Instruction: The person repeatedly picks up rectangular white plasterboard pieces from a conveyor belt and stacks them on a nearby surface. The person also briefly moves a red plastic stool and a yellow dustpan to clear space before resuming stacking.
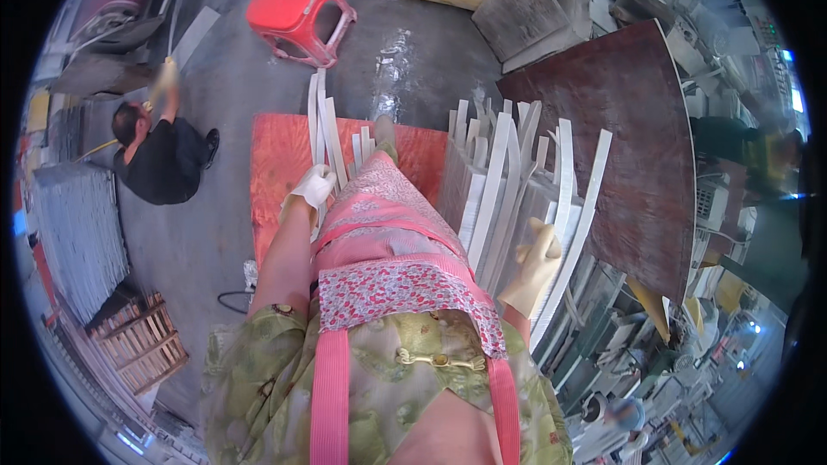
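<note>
My left hand [315, 185], in a white glove, is closed around long thin white strips [331, 133] that stand up beside my legs over a red-orange board [280, 142]. My right hand [536, 263], in a cream glove, hovers by a thick bundle of upright white strips [495, 181] at my right. Its thumb and fingers are loosely bent and apart, with nothing seen between them. The strips lean at different angles, and some curve outward. A pink flowered apron [388, 207] covers my front and hides the lower ends of the left strips.
A red plastic stool [297, 13] stands ahead. At the left a person [164, 155] in dark clothes crouches near grey stacked sheets [79, 228] and a wooden pallet [140, 340]. A large dark brown board [620, 133] leans at the right, with machinery beyond.
</note>
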`<control>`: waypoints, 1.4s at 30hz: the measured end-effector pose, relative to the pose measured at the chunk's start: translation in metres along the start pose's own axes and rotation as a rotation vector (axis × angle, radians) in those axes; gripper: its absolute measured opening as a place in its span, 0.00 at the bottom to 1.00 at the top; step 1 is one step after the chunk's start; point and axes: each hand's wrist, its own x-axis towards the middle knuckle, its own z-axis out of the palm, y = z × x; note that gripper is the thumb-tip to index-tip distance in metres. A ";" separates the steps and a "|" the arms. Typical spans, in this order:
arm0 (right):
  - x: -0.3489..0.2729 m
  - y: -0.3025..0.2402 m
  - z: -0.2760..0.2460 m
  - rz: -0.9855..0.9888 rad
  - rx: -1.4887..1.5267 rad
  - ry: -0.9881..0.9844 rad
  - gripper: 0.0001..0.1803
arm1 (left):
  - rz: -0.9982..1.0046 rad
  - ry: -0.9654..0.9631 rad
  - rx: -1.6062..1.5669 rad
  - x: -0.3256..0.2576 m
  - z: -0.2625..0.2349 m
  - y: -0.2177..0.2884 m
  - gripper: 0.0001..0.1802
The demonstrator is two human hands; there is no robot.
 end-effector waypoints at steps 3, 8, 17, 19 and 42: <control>0.027 -0.029 0.054 0.082 -0.048 -0.064 0.28 | -0.049 -0.046 -0.060 0.033 -0.028 0.019 0.26; 0.049 -0.084 0.125 0.165 -0.089 -0.097 0.28 | -0.117 0.032 -0.087 0.061 -0.094 0.073 0.22; 0.120 -0.151 0.206 0.146 -0.173 -0.152 0.29 | -0.208 0.021 -0.160 0.122 -0.149 0.118 0.16; 0.144 -0.161 0.226 0.123 -0.147 -0.145 0.29 | -0.107 0.053 -0.147 0.153 -0.151 0.128 0.16; 0.422 -0.087 0.421 0.214 0.365 0.112 0.27 | 0.062 0.095 -0.253 0.576 -0.201 0.352 0.24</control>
